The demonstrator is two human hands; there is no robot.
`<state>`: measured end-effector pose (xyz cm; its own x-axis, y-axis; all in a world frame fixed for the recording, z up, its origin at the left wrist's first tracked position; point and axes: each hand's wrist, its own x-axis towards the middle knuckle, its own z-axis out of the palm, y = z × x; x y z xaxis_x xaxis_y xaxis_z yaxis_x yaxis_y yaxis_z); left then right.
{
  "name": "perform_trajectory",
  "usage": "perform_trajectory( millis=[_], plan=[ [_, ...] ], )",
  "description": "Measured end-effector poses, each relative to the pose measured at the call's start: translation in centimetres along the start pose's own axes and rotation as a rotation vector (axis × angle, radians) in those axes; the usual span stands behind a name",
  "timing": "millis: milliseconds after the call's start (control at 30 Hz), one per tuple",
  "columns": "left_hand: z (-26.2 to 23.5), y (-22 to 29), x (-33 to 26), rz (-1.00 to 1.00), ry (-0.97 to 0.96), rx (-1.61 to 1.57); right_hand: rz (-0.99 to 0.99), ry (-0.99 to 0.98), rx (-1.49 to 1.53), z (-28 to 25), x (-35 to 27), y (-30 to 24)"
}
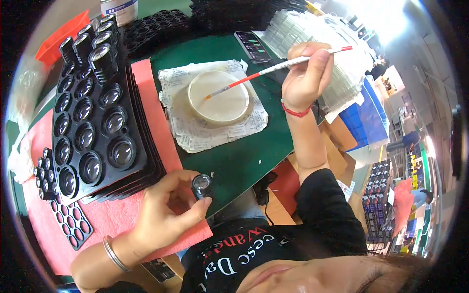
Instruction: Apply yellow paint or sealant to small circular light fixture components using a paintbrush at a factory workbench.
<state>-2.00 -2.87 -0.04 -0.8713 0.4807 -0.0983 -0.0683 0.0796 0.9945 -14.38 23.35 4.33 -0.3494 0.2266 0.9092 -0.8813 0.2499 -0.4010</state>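
Note:
Between the thumb and fingers of my left hand [168, 210] is a small black lens barrel [201, 185], its glass end facing up. My right hand [308, 73] pinches a thin paintbrush [273, 68] with a white and red handle. The bristles reach over or into a shallow round dish [190, 100] of pale, cloudy content; whether they touch it I cannot tell. Under the dish lies a square pad of printed paper [181, 134]. Left of it stands a stack of black trays [102, 152] with round glass lenses in the pockets.
Several upright lens barrels [101, 57] stand on the far end of the trays. A pink foam mat [117, 215] lies beneath the stack. A phone [251, 47] rests on the green table [239, 171]. White sheets [312, 44] are piled at the far right, near a blue crate [361, 119].

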Motion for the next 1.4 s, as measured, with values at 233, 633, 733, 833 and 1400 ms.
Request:
perform_trajectory(
  millis=[233, 633, 733, 833, 1400],
  plan=[
    [-0.1, 0.0, 0.1, -0.009, -0.005, 0.018, 0.050, -0.056, 0.033, 0.7, 0.0, -0.1],
    [-0.1, 0.2, 0.1, -0.029, -0.005, -0.045, 0.126, 0.035, -0.020, -0.2, 0.8, 0.6],
    [0.1, 0.4, -0.1, -0.014, 0.033, -0.045, 0.133, 0.089, 0.090, -0.1, 1.1, 0.9],
    [0.0, 0.1, 0.0, -0.028, 0.026, -0.083, 0.397, 0.130, 0.445, -0.6, 1.6, 1.1],
    [-0.2, 0.6, -0.1, -0.065, 0.051, -0.220, 0.576, -0.168, 0.764, 0.7, 0.2, -1.3]
  ],
)
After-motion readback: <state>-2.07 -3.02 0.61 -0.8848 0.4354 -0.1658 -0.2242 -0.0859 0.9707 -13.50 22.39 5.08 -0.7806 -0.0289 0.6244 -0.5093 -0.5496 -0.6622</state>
